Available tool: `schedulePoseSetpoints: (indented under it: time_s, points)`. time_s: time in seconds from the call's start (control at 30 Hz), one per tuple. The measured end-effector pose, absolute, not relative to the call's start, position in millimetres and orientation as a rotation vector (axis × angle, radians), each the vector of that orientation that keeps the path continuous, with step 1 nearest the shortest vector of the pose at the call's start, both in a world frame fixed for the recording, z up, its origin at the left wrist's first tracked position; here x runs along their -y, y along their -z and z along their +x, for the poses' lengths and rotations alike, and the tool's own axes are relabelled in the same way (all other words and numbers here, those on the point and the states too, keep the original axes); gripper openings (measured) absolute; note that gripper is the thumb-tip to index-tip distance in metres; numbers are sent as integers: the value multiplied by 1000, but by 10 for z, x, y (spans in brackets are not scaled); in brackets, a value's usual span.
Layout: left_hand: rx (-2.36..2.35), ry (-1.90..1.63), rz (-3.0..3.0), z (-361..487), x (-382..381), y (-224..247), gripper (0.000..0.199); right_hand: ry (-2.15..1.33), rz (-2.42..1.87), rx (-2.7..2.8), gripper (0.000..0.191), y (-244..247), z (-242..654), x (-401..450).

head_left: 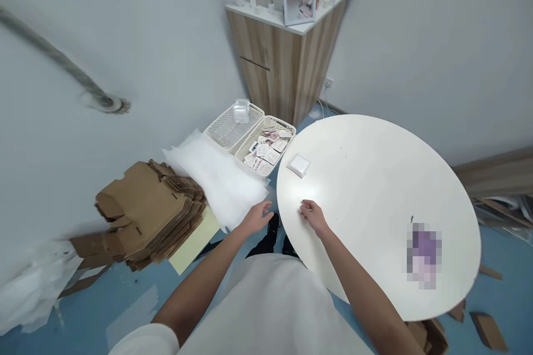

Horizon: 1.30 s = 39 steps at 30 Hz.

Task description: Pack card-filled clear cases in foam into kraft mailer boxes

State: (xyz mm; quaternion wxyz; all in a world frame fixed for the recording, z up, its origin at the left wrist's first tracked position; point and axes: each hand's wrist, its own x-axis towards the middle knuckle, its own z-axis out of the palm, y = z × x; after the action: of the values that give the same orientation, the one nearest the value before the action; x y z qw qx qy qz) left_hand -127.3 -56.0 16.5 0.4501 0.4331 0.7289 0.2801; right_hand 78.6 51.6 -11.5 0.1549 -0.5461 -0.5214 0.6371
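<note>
My left hand (259, 217) hovers beside the stack of white foam sheets (227, 183), its fingers apart and holding nothing. Over the left part of the round white table (375, 177) is my right hand (313, 215), its fingers curled together; whatever they may hold is too small to make out. A small white packet in clear wrap (298, 165) lies on the table beyond my right hand. Left of the table are a white basket of printed cards (266, 150) and another white basket (220, 127) with clear packets.
Stacked flat cardboard (145, 211) is at the left, near white plastic wrapping (37, 283). A wood-grain cabinet (275, 61) stands in the corner, with frames and small vases on top. A blurred purple item (425, 249) lies on the table's right side. Cardboard pieces (487, 330) lie on the floor.
</note>
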Motion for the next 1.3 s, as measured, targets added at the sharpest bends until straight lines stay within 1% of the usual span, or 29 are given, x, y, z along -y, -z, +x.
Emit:
schedulePoseSetpoints:
  time_s: [0.17, 0.3, 0.43, 0.57, 0.77, 0.9, 1.0, 1.17, 1.3]
  points:
    - [-1925, -612, 1072, -1333, 1050, -374, 47, -1946, -1428, 1664, 37, 88, 486, -397]
    - [-2041, -607, 1070, -1447, 1366, -457, 45, -2001, -1266, 1852, 37, 15, 209, -260]
    - [-2171, -665, 1044, -1611, 1595, -469, 43, -1948, -1165, 2023, 37, -27, -41, -156]
    - [-2298, -725, 1127, -1862, 1764, -527, 36, -1861, -1055, 2193, 35, -74, -396, -67]
    - [-2631, -755, 1110, -2476, 2086, -667, 31, -1625, -757, 2500, 29, -358, -1271, 213]
    - [-2760, -651, 971, -2873, 2289, -710, 31, -1251, -484, 2675, 31, -609, -1942, 469]
    - [-2758, -576, 924, -3060, 2371, -706, 34, -1043, -333, 2755, 36, -709, -2327, 642]
    - [-2644, -595, 898, -3180, 2424, -666, 38, -882, -351, 2923, 42, -654, -2611, 794]
    - [-2593, -633, 873, -3201, 2436, -623, 39, -837, -475, 2951, 53, -593, -2686, 764]
